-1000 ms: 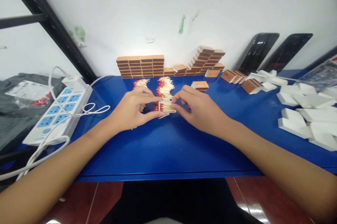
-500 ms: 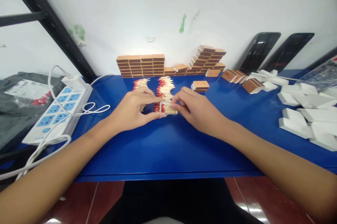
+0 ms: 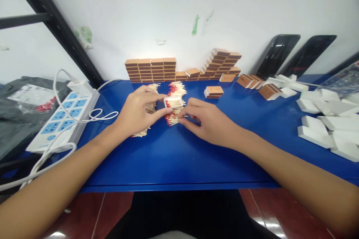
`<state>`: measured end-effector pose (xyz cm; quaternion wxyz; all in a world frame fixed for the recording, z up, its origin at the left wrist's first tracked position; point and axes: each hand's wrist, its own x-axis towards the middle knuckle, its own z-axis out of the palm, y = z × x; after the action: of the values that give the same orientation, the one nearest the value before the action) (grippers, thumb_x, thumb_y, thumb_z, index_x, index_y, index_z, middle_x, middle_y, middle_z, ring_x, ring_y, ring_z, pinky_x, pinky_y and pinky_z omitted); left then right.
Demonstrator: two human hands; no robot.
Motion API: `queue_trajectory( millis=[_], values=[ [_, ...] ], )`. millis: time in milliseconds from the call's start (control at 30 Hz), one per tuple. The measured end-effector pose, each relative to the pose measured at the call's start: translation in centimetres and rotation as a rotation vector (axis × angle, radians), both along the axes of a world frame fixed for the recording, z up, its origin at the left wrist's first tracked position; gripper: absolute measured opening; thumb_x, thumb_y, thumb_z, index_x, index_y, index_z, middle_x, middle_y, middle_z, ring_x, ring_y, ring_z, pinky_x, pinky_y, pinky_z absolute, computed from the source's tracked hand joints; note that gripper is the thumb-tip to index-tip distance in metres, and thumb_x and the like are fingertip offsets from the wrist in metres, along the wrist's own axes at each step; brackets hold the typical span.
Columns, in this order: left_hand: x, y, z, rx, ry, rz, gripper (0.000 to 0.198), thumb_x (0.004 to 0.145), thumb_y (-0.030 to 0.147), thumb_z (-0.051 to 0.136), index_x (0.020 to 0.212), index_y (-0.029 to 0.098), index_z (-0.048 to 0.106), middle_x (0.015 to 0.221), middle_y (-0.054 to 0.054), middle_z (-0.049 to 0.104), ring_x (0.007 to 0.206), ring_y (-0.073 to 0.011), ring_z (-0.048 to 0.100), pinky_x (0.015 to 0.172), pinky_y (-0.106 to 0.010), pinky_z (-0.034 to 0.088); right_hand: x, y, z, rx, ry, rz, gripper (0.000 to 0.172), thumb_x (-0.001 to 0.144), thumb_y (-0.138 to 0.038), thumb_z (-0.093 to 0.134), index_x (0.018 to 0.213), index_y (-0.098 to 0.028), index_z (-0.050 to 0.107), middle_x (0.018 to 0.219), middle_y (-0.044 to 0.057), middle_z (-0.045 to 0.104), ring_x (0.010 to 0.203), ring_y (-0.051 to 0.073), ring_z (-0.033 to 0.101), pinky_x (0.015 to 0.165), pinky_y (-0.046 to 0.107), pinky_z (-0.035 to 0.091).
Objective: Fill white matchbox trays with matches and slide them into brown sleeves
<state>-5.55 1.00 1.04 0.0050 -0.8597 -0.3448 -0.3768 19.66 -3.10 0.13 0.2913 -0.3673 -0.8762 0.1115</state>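
A white open cardboard tray (image 3: 165,102) is clamped by the left hand (image 3: 137,110); below that grip, red-tipped wooden matches (image 3: 171,118) are met by the right hand (image 3: 209,122), its hold unclear. Filling seems in hand; fine pinching is needed.

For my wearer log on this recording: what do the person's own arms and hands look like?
The left hand and right hand are ungloved, with no ring visible. The forearms are bare: no sleeve, watch or bracelet shows in view.

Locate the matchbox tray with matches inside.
Central in the head view, the matchbox tray is pinched in the left hand, at the right match pile.
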Motion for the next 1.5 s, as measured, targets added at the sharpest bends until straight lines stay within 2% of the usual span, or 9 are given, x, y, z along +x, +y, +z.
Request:
queue_trajectory(
  millis=[100,267,633,733,1133,1300,1500],
  values=[
    [0.1,-0.1,0.1,0.002,-0.01,0.011,0.034,0.086,0.045,0.084,0.11,0.021,0.082,0.102,-0.006,0.08,0.099,-0.0217,0.071,0.087,-0.033,0.059,-0.1,0.0,-0.5,-0.059,-0.064,0.024,0.01,0.101,-0.022,0.062,0.103,-0.019,0.071,0.1,0.005,0.062,0.074,0.013,0.055,0.069,0.029,0.043],
    [0.2,-0.2,0.0,-0.004,-0.002,-0.003,0.034,0.086,0.043,0.083,0.11,0.019,0.082,0.102,-0.008,0.079,0.1,-0.0228,0.071,0.088,-0.035,0.059,-0.3,0.1,-0.8,-0.089,-0.092,0.008,0.01,0.1,-0.021,0.064,0.105,-0.019,0.071,0.1,0.004,0.063,0.076,0.014,0.056,0.07,0.029,0.044],
    [0.1,-0.2,0.1,-0.01,0.002,-0.018,0.033,0.086,0.043,0.083,0.112,0.021,0.081,0.101,-0.008,0.079,0.099,-0.0227,0.071,0.088,-0.035,0.059,-0.4,0.1,-0.9,-0.09,-0.078,0.026,0.009,0.1,-0.019,0.064,0.106,-0.019,0.071,0.101,0.005,0.064,0.076,0.014,0.057,0.07,0.028,0.044],
    [0.1,-0.2,0.0,-0.008,0.003,-0.011,0.033,0.086,0.043,0.083,0.111,0.022,0.081,0.101,-0.007,0.079,0.101,-0.0228,0.071,0.089,-0.035,0.059,-0.5,0.1,-0.9,-0.096,-0.07,0.025,0.008,0.101,-0.02,0.062,0.101,-0.019,0.071,0.098,0.004,0.064,0.074,0.013,0.056,0.07,0.028,0.043],
    [0.0,0.0,-0.1,-0.022,0.007,-0.013,0.034,0.086,0.047,0.082,0.111,0.023,0.081,0.101,-0.008,0.079,0.099,-0.0229,0.07,0.086,-0.036,0.059,-0.5,0.1,-0.2,-0.233,-0.17,-0.039,0.009,0.104,-0.026,0.06,0.099,-0.02,0.064,0.103,0.004,0.063,0.074,0.015,0.055,0.069,0.029,0.042],
    [0.0,0.0,0.0,-0.018,0.016,-0.013,0.033,0.087,0.046,0.082,0.11,0.022,0.081,0.102,-0.008,0.079,0.099,-0.0224,0.07,0.085,-0.034,0.059,-0.3,0.0,0.2,-0.244,-0.21,-0.039,0.014,0.107,-0.027,0.055,0.096,-0.02,0.061,0.104,0.005,0.063,0.082,0.017,0.06,0.073,0.03,0.043],
    [-0.1,0.1,-0.1,0.002,0.032,-0.03,0.035,0.087,0.046,0.081,0.111,0.02,0.081,0.099,-0.009,0.078,0.097,-0.0224,0.07,0.086,-0.035,0.059,0.1,0.1,0.7,-0.218,-0.166,-0.05,0.014,0.107,-0.029,0.053,0.099,-0.021,0.06,0.103,0.005,0.062,0.076,0.016,0.056,0.069,0.03,0.04]
  ],
)
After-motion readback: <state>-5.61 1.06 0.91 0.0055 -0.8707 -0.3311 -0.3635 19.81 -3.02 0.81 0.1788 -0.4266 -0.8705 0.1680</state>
